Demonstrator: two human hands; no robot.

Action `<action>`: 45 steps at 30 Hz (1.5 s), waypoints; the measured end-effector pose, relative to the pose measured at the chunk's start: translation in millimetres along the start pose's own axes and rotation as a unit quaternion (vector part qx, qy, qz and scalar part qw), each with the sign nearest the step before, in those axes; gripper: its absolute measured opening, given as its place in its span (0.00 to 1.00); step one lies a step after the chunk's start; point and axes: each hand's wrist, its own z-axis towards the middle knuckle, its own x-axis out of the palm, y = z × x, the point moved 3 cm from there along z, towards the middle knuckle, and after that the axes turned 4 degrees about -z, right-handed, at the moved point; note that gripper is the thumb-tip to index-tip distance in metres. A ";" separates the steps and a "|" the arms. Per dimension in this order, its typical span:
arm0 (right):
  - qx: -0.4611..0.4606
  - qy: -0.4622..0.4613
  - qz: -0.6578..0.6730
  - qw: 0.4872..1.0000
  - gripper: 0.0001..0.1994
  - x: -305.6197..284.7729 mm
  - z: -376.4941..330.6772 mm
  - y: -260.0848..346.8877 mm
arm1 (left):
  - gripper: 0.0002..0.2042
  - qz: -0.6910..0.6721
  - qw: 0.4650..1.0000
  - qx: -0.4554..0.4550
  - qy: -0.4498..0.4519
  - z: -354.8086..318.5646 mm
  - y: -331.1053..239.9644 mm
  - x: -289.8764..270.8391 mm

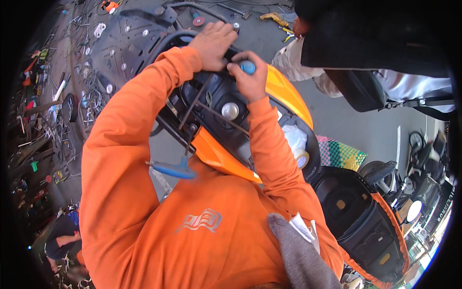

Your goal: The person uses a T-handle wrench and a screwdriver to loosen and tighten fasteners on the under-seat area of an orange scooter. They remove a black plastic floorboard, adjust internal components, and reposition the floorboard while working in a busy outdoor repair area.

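A motor scooter with orange side panels (221, 155) stands in front of me, and its black inner compartment (195, 89) is exposed. My left hand (214, 45) lies over the black rear part of the scooter, fingers stretched out across its edge. Close beside it, my right hand (251, 74) is closed around a blue handle (248, 67), seemingly a screwdriver's; its shaft and tip are hidden. A T-handle wrench with a blue grip (173, 168) stands at the panel's near side, its metal shaft reaching toward the frame. A round silver cap (230, 111) sits in the compartment.
The raised black seat (353, 204) is at the lower right. A roll of tape (301, 160) lies by a white plastic bag (293, 138). Another person in dark clothing (365, 36) is close at the upper right. Yellow-handled tools (274, 18) lie on the ground; many tools and parts cover the left side.
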 end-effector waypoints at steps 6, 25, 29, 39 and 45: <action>-0.017 0.031 -0.063 0.997 0.07 -2.6 6.0 11.1 | 0.20 0.112 0.993 0.011 -0.016 21.0 -0.8 5.5; -0.080 0.249 0.105 0.960 0.08 -33.4 50.0 143.1 | 0.10 0.107 0.993 -0.039 0.004 17.4 11.7 22.8; 0.032 0.208 -0.069 0.975 0.14 -88.3 30.6 106.3 | 0.12 0.132 0.991 -0.031 0.006 17.6 13.9 27.0; -0.046 0.126 -0.339 0.931 0.23 -110.3 1.2 -1.5 | 0.10 0.127 0.990 -0.030 -0.043 15.9 13.7 29.6; 0.000 0.126 -0.382 0.916 0.24 -104.4 27.9 -12.6 | 0.10 0.126 0.990 -0.027 -0.052 16.8 14.4 32.5</action>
